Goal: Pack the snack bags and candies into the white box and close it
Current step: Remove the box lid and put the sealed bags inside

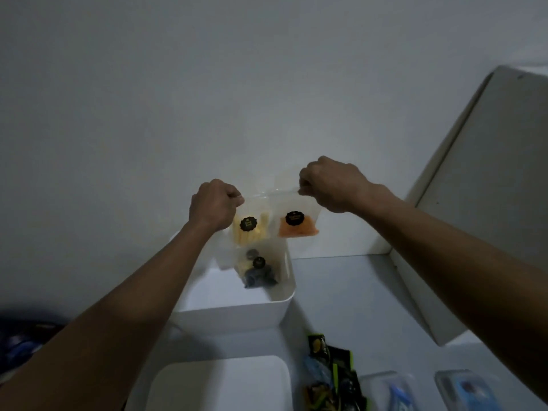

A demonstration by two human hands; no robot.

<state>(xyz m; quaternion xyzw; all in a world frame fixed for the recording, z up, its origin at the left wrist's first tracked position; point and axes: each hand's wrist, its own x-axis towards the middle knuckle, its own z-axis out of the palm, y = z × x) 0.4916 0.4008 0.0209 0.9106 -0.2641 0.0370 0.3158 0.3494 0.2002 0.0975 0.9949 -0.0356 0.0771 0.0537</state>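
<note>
Both forearms reach out from the camera. Left hand pinches the top of a clear snack bag of pale yellow sticks; right hand pinches one with orange pieces, both hanging over the open white box. A dark-snack bag already stands inside. Candies and the lid wait nearby, so packing looks early. Inside, room remains toward the near wall.

Three snack bags; one white box; one lid; candies, count unclear.
</note>
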